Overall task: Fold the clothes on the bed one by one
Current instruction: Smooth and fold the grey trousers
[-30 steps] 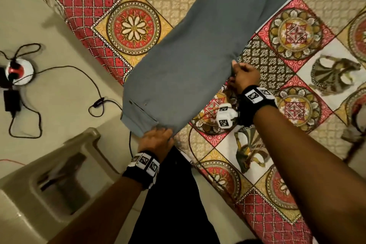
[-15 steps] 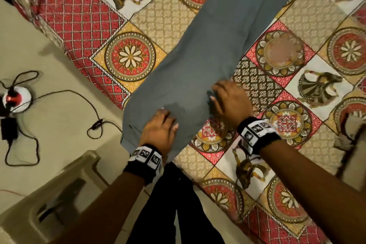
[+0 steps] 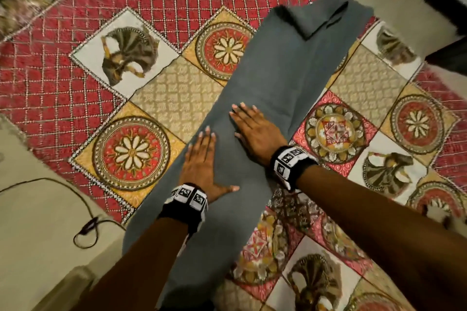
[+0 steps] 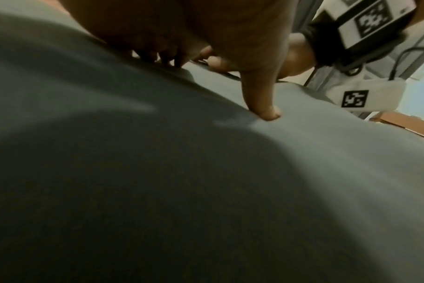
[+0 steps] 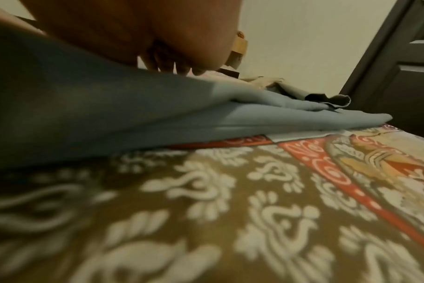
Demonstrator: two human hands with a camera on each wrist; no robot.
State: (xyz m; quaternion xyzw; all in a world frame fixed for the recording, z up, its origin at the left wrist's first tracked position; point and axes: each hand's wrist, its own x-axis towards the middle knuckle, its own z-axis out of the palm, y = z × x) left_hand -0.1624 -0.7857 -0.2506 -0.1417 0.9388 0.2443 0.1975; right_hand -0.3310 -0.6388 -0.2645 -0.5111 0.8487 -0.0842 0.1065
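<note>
Two flat hands on one long strip of grey cloth, that's basically the whole picture. The grey trousers [image 3: 273, 88] lie stretched out on the bed [image 3: 156, 106], already doubled lengthwise by the look of it, and the long axis runs straight away from the fingertips: near end behind both wrists, hanging off the bed edge, far end well beyond the fingers with a bit of cloth flopped back on itself up there.

The left hand [image 3: 202, 159] sits palm down on the near-left part of the strip, fingers straight and together, thumb stuck out sideways toward the other hand. The left wrist view shows that thumb tip pressing into the fabric. The right hand [image 3: 255, 131] is a bit further along the strip, also flat, fingers splayed slightly. Neither hand is gripping anything, they're just pressing or smoothing. From the right wrist view the layered edge of the cloth lies just beyond and to the right of the fingers, though it's blurry.

My guess is the next fold goes end to end along that axis. The right hand is the closer one to the far end, the left closer to the near end, so whichever end gets lifted kind of decides who does the work. That flopped-over bit probably wants flattening first.

Off the left hand's side a black cable [image 3: 83, 209] lies on the floor.
</note>
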